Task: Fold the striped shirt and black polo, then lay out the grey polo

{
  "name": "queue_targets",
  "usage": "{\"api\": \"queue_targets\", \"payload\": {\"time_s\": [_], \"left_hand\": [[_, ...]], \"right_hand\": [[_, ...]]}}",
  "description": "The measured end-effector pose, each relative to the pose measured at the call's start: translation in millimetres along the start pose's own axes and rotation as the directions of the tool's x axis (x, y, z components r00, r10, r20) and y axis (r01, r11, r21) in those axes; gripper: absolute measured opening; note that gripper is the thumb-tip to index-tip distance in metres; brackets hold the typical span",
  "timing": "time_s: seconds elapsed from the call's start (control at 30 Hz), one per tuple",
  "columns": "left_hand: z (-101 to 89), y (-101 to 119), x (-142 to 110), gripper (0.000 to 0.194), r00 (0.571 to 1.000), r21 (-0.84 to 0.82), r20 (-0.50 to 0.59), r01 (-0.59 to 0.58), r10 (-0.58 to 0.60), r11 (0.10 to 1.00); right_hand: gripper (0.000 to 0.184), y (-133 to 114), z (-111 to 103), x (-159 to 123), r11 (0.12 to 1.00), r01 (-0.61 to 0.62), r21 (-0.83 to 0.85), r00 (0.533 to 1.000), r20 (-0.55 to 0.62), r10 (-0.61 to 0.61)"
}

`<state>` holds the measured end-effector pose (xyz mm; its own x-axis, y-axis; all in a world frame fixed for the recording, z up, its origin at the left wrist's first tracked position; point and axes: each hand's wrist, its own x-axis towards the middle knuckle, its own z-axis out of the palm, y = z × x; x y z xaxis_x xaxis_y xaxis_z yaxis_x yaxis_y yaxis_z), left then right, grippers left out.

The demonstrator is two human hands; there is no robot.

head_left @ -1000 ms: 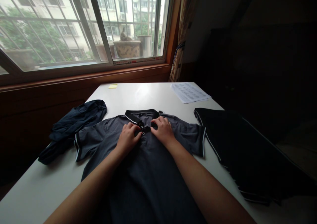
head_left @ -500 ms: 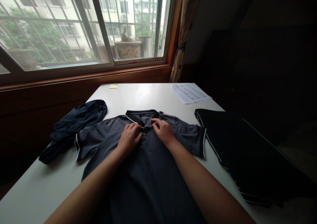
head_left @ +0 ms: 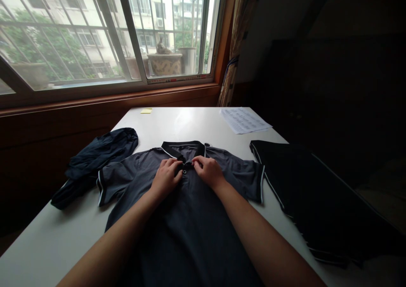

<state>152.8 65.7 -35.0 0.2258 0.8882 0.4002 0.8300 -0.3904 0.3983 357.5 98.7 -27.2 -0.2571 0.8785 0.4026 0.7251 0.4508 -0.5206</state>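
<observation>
A dark grey polo shirt (head_left: 187, 223) lies front up and spread out, its black collar (head_left: 182, 144) away from me and its sleeves out to both sides. At the neck opening, my left hand (head_left: 166, 177) pinches one edge of the button placket. My right hand (head_left: 207, 170) is closed on the opposite edge, just below the collar. One round button (head_left: 184, 172) shows between the hands. The fingertips hide most of the placket.
A crumpled navy garment (head_left: 101, 154) sits at the table's left edge. Black clothing with white piping (head_left: 304, 185) hangs over the right edge. Printed sheets (head_left: 245, 120) and a yellow sticky note (head_left: 146, 110) lie on the white table (head_left: 180, 126), below a barred window (head_left: 133, 33).
My right hand's fingers have shifted slightly, lifting from the placket edge and pinching it again a little further left. My left hand has stayed almost still on the placket.
</observation>
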Motion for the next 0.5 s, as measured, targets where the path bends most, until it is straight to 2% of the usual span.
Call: {"api": "queue_targets", "payload": {"time_s": [0.17, 0.33, 0.5], "left_hand": [[0.4, -1.2, 0.5, 0.030, 1.000, -0.013, 0.009, 0.013, -0.013, 1.000], [0.1, -2.7, 1.3, 0.028, 0.999, -0.045, 0.017, 0.029, -0.029, 0.999], [1.8, -6.3, 2.1, 0.029, 0.999, -0.078, 0.012, 0.030, -0.029, 0.997]], "right_hand": [[0.027, 0.8, 2.1, 0.0, 0.999, -0.021, 0.031, 0.999, -0.043, 0.022], [0.035, 4.4, 6.7, 0.6, 0.992, 0.077, 0.097, 0.997, 0.017, -0.079], [0.033, 6.2, 9.4, 1.4, 0.974, 0.181, 0.135, 0.982, 0.024, -0.186]]}}
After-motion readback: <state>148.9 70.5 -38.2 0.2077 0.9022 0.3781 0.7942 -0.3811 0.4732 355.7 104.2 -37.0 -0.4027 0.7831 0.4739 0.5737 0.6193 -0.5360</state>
